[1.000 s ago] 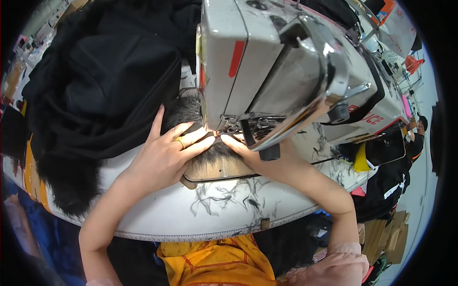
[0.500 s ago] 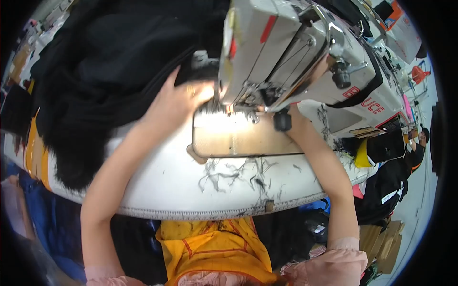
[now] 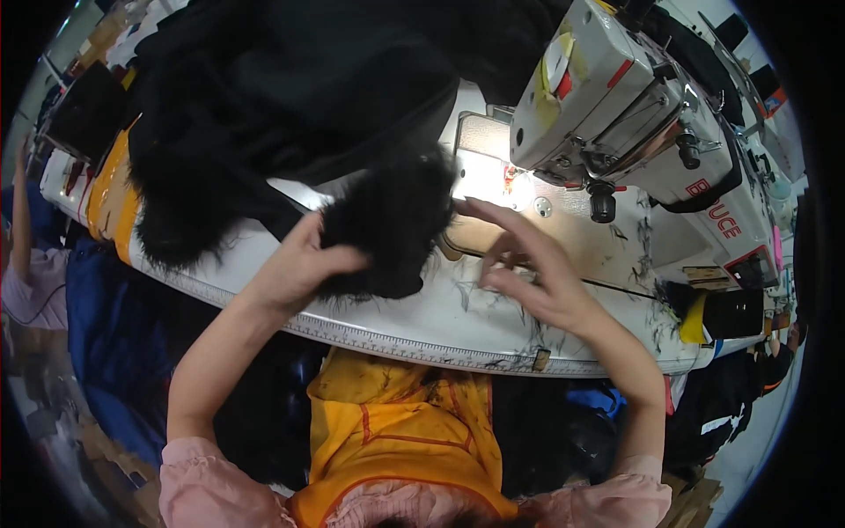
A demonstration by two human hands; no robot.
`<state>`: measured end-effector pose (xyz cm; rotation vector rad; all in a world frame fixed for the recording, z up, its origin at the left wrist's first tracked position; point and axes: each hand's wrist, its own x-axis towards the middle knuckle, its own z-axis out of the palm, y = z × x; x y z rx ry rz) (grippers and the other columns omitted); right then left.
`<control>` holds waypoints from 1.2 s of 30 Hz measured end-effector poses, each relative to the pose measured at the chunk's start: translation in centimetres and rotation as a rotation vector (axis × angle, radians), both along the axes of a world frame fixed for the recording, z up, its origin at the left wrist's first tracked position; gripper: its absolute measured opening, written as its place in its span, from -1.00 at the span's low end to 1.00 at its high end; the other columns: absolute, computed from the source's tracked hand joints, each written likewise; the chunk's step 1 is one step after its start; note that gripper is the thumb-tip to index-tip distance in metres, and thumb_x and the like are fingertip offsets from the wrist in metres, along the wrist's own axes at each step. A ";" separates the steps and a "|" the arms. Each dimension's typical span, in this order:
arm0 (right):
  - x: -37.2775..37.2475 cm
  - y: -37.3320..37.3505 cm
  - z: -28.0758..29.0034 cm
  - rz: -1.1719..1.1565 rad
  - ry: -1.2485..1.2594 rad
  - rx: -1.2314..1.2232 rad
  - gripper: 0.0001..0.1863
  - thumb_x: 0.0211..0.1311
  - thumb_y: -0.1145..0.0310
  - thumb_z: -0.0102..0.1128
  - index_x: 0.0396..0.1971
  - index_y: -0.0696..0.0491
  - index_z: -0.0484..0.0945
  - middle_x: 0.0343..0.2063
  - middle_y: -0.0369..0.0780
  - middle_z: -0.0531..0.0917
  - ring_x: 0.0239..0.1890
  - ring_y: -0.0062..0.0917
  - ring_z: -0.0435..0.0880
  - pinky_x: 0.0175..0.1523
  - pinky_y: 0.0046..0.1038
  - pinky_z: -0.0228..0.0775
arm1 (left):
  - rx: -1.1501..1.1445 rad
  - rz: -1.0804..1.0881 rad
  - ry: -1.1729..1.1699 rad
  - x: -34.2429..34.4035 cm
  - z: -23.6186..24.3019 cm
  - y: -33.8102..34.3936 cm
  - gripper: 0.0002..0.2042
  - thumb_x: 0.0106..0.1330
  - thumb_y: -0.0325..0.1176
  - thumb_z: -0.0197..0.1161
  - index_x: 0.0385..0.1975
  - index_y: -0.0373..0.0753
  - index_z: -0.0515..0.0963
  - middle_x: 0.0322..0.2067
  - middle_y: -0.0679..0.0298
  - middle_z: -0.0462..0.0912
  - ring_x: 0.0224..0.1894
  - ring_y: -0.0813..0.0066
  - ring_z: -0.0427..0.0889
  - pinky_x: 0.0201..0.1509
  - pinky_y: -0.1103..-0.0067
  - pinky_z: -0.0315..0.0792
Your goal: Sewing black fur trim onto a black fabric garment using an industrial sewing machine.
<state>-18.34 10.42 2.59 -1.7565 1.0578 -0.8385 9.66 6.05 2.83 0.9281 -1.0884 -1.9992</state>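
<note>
A black garment (image 3: 299,88) with shaggy fur trim (image 3: 387,224) is spread over the left side of the white sewing table. My left hand (image 3: 304,264) grips the near end of the fur trim between thumb and fingers. My right hand (image 3: 539,275) is just right of the trim with its fingers apart. Its index fingertip reaches the fur's edge, and whether it touches cannot be made out. The white sewing machine (image 3: 607,114) stands beyond that hand, its lamp lighting the metal bed plate (image 3: 480,158), and the trim is clear of the needle.
Fur scraps (image 3: 524,330) litter the white table, whose front edge carries a measuring strip (image 3: 396,350). A black and yellow box (image 3: 722,314) sits at the right end. Blue cloth (image 3: 123,334) hangs at the left, near another person's arm (image 3: 22,220).
Both hands have left the needle area and come nearer to me. The fur trim has been drawn out from the machine to the left and front, and my view has shifted left.
</note>
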 end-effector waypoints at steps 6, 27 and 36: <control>5.8 -0.9 1.9 0.162 0.230 -0.388 -0.36 0.07 0.28 0.36 0.17 0.00 0.34 0.02 -0.17 0.52 -0.22 -0.35 0.63 -0.24 -0.37 0.51 | -0.130 -0.028 -0.136 0.5 0.5 2.9 -0.73 0.23 -0.43 0.34 -0.10 -0.38 0.58 -0.22 0.34 0.65 -0.15 0.69 0.56 -0.02 0.70 0.45; 7.5 7.2 0.9 -0.130 -0.099 -0.041 -0.60 0.11 0.38 0.34 -0.06 0.11 0.45 -0.41 -0.26 0.63 -0.38 -0.63 0.63 -0.24 -0.59 0.44 | -0.277 0.097 0.088 -0.9 -1.0 9.4 -0.70 0.33 -0.52 0.18 0.05 -0.36 0.45 -0.06 0.29 0.57 -0.01 0.63 0.50 0.15 0.61 0.38; 6.6 6.0 2.3 -0.149 -0.175 -0.023 -0.54 0.09 0.39 0.37 0.00 0.12 0.44 -0.25 -0.27 0.61 -0.28 -0.64 0.60 -0.15 -0.59 0.43 | -0.307 0.176 0.074 -0.6 0.6 9.8 -0.65 0.32 -0.42 0.24 0.06 -0.40 0.44 -0.05 0.25 0.57 0.01 0.62 0.49 0.15 0.63 0.36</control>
